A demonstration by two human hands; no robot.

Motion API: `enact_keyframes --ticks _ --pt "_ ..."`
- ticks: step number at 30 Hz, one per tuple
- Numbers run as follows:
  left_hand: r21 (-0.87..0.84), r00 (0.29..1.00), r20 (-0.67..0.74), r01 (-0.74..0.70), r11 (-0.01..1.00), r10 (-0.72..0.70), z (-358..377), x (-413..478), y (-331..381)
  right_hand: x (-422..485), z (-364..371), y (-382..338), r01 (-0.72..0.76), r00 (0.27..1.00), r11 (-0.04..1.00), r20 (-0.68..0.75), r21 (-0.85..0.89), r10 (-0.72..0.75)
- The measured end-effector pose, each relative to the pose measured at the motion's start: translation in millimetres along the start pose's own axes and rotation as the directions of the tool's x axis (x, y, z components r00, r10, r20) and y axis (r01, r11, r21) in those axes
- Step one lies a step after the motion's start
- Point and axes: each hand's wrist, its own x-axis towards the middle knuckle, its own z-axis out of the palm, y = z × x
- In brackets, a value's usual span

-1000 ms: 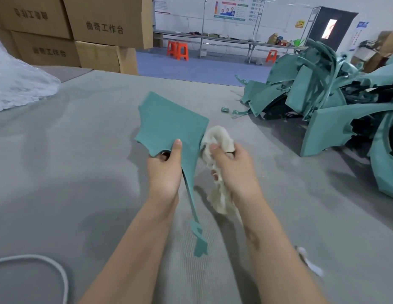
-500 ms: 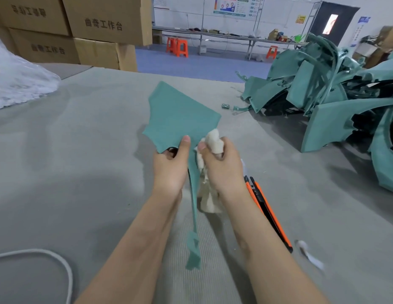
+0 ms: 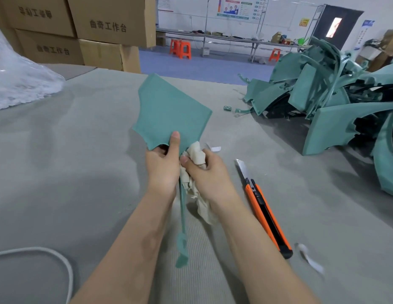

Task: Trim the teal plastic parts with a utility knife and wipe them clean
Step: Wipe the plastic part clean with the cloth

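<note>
A flat teal plastic panel [image 3: 169, 110] with a thin tail was pinched by the left hand [image 3: 162, 167]; a crumpled cream cloth [image 3: 196, 156] was gripped by the right hand [image 3: 207, 172] at its 3 o'clock.

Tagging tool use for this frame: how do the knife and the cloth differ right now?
The cloth is gripped in the right hand, bunched beside the part that the left hand holds; the knife lies untouched on the table, beside the right forearm. The cloth is off-white and crumpled; the knife is orange and black, straight, with its blade extended. Both sit right of the part.
</note>
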Motion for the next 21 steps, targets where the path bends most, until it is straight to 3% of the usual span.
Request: enact_keyframes --ticks 6,21 --pt "0.003 0.988 0.14 0.072 0.997 -0.072 3 -2 1 3 -1 -2 0.081 0.982 0.996 -0.168 -0.021 -0.083" --pt "0.181 0.966 0.248 -0.122 0.976 0.075 3 -7 12 9 -7 5 0.063 0.955 0.997 -0.291 0.036 -0.05"
